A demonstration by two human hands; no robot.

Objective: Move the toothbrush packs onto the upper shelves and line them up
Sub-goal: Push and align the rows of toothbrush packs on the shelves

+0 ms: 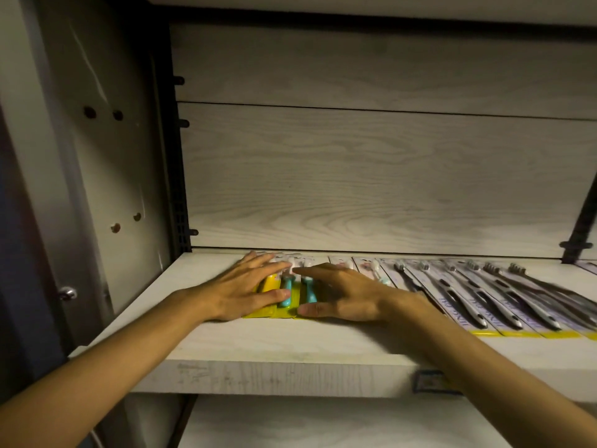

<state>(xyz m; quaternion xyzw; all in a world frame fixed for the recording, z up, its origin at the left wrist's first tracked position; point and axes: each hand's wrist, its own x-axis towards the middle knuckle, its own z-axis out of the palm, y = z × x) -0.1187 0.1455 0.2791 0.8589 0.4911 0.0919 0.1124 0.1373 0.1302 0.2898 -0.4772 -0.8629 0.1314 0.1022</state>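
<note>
Small toothbrush packs [288,294] with yellow cards and teal and yellow handles lie flat on the pale wooden shelf [290,350], towards its left. My left hand [240,289] rests flat on their left side, fingers straight. My right hand [336,295] lies flat on their right side, fingers pointing left, and covers part of them. To the right, several grey toothbrush packs [491,295] lie in a slanted overlapping row, and a few pale packs [368,266] sit between the two groups.
The shelf's left end meets a grey side panel [106,189] with screw holes. A wood-grain back wall [371,176] closes the rear. A price label [429,379] sticks on the shelf's front edge. A lower shelf [323,421] shows beneath.
</note>
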